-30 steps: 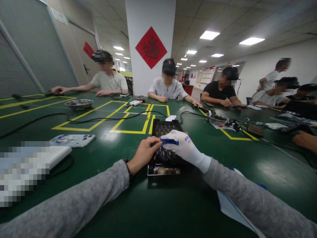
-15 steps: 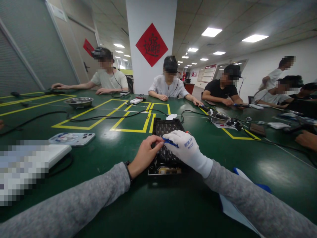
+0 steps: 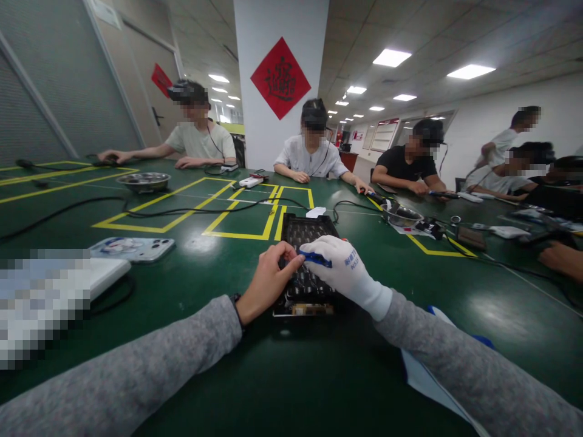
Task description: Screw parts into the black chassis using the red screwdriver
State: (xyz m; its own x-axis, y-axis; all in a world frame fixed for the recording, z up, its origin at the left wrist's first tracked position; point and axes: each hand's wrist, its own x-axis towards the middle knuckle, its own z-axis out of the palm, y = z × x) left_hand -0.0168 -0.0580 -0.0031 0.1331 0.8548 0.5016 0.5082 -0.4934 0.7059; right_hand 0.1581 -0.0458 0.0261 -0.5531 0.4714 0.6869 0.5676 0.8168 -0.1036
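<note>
Over the black tray [image 3: 308, 233], my bare left hand [image 3: 274, 274] and my gloved right hand [image 3: 337, 267] meet at the fingertips. The left thumb and fingers are pinched together against the tips of the white glove. Blue coating shows on the glove's finger side, and those fingers are bent closed. Anything small between the fingertips is hidden. The tray has rows of small shiny pockets or parts, too fine to name. At its near end lies a dark panel with a brownish strip [image 3: 312, 309], partly under the tray.
A phone [image 3: 133, 249] and a white box [image 3: 107, 276] lie left. A second blue-and-white glove [image 3: 437, 388] is under my right forearm. Black cables [image 3: 195, 211] cross the green table. Metal bowls [image 3: 144, 181] stand farther off. Several people sit around the table.
The view has shifted slightly. My hands stay together above the tray, with the right hand turned a little and the left fingertips slightly farther right.
</note>
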